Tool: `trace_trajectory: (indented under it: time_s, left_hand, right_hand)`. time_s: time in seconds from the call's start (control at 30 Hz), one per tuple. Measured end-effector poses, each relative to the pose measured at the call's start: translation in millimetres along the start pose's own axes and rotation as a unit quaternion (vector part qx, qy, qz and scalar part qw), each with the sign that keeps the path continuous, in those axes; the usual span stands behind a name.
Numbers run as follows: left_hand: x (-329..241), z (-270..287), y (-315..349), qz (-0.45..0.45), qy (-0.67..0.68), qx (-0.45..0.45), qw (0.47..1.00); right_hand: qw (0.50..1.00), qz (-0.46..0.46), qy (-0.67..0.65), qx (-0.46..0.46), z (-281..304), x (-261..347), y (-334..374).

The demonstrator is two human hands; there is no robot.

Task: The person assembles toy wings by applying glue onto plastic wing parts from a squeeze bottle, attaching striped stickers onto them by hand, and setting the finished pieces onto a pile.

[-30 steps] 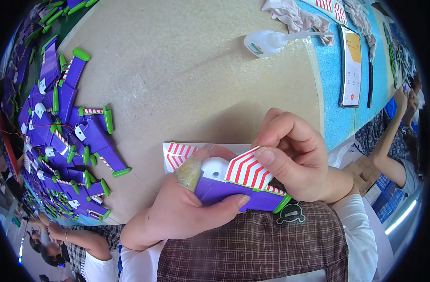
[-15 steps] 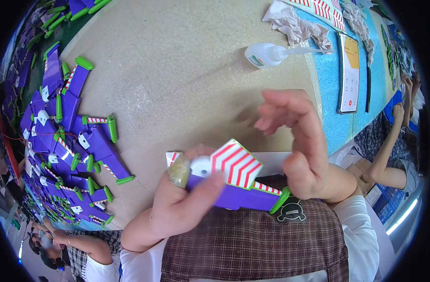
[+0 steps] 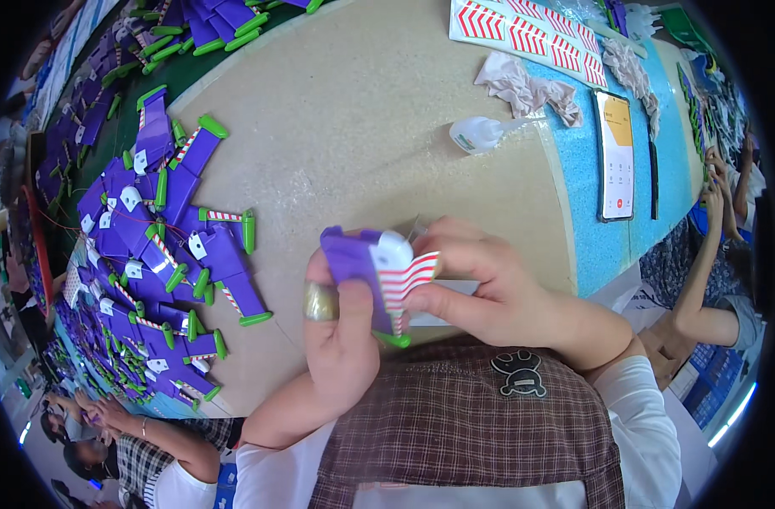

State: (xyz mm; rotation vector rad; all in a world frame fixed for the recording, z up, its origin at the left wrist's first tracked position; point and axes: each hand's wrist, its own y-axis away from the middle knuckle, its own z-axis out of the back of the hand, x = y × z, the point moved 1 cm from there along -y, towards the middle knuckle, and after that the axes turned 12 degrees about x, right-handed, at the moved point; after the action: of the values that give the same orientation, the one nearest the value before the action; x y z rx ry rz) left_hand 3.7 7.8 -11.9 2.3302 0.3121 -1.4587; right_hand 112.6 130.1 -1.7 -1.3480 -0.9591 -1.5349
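A purple toy wing with a white rounded piece and a green tip is held upright in my left hand, thumb across its face. Yellowish tape wraps one finger of that hand. A red-and-white striped sticker stands out from the wing's right side, its free edge curling. My right hand pinches this sticker between thumb and fingers. Whether the sticker's far side touches the wing all along, I cannot tell. A small clear piece shows above the right fingertips, too blurred to name.
Many purple wings with green tips lie heaped on the left of the table. A white squeeze bottle, crumpled cloth, sticker sheet and phone lie at the far right. Other people sit on both sides.
My right hand, open and apart before, has come left and now pinches the striped sticker. The wing has been turned more upright in my left hand. The whole view has shifted slightly.
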Motion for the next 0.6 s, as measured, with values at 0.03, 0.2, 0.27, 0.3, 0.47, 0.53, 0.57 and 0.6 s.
trace_trajectory:
  time_s: [0.03,0.2,0.27,0.3,0.47,0.53,0.57,0.6]
  left_hand:
    - [-4.7,-10.1,3.1,0.012,0.000,-0.033,0.999]
    - [-4.5,9.3,5.4,0.024,-0.065,0.059,0.996]
    - [-12.6,8.0,-9.2,0.050,-0.097,0.011,0.994]
    - [-20.9,9.2,-15.4,0.095,-0.113,-0.036,0.988]
    - [-52.1,15.0,-143.3,0.079,-0.201,-0.043,0.976]
    - [-71.6,-5.4,-213.7,0.038,-0.006,0.107,0.993]
    - [-87.9,-12.3,-236.7,0.055,-0.084,0.122,0.987]
    - [-94.9,0.5,-269.2,0.042,-0.272,0.200,0.940]
  right_hand:
    - [0.996,0.033,0.007,0.077,-0.9,0.4,-1.4]
    - [0.996,-0.050,0.072,0.012,-0.5,-4.3,-5.5]
    - [0.996,-0.037,0.084,0.008,5.9,-7.8,-4.9]
    - [0.995,-0.029,0.095,0.010,7.7,-8.9,-4.2]
    - [0.996,0.004,0.077,0.042,-1.6,-21.0,-5.5]
    - [0.993,0.057,0.062,0.079,-1.1,-19.8,-2.9]
    - [0.993,0.058,0.062,0.088,-1.7,-20.7,-2.4]
    - [0.992,0.060,0.061,0.088,-2.4,-21.1,-2.7]
